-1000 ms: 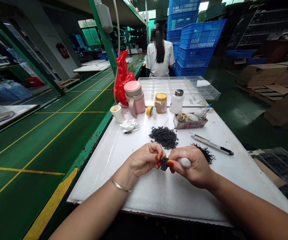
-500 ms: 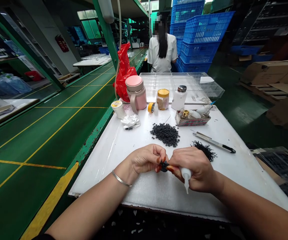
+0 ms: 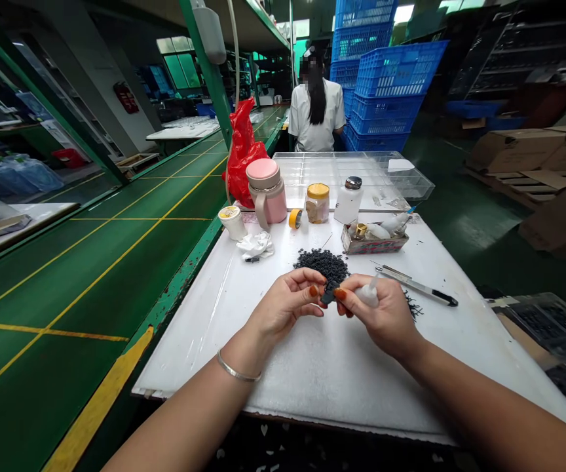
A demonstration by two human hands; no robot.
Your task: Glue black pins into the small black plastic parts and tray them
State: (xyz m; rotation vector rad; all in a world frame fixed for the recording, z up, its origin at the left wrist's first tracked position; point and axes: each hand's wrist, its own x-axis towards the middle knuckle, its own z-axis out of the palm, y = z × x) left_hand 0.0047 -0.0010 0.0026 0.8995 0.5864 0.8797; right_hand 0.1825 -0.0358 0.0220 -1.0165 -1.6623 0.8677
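Both my hands meet over the white tabletop (image 3: pixel 204 314), just in front of a pile of small black rings (image 3: pixel 320 262). Between them is a small black part (image 3: pixel 329 293). My left hand (image 3: pixel 287 305) curls loosely, its fingertips at the part's left edge. The thumb and fingers of my right hand (image 3: pixel 386 318) pinch the part's right side. That same hand keeps a small white squeeze bottle (image 3: pixel 368 295) in its palm, nozzle upward. Beyond the right hand lie thin black strips (image 3: pixel 413 306), partly covered, and a pen-like tool (image 3: pixel 418 285). How the part is shaped is mostly hidden by fingers.
At the back stand a pink mug (image 3: pixel 276 196), a yellow-lidded jar (image 3: pixel 318 203), a white bottle (image 3: pixel 348 200) and a small box of bottles (image 3: pixel 376 244). Crumpled tissue (image 3: pixel 256 244) lies left. Past a clear divided tray (image 3: pixel 312 174) a person (image 3: pixel 316 111) sits beside blue crates (image 3: pixel 386 98).
Both hands have moved up and away from me, nearer the ring pile. My right hand has turned, so the bottle's nozzle points up instead of down. The left fingers have loosened somewhat.
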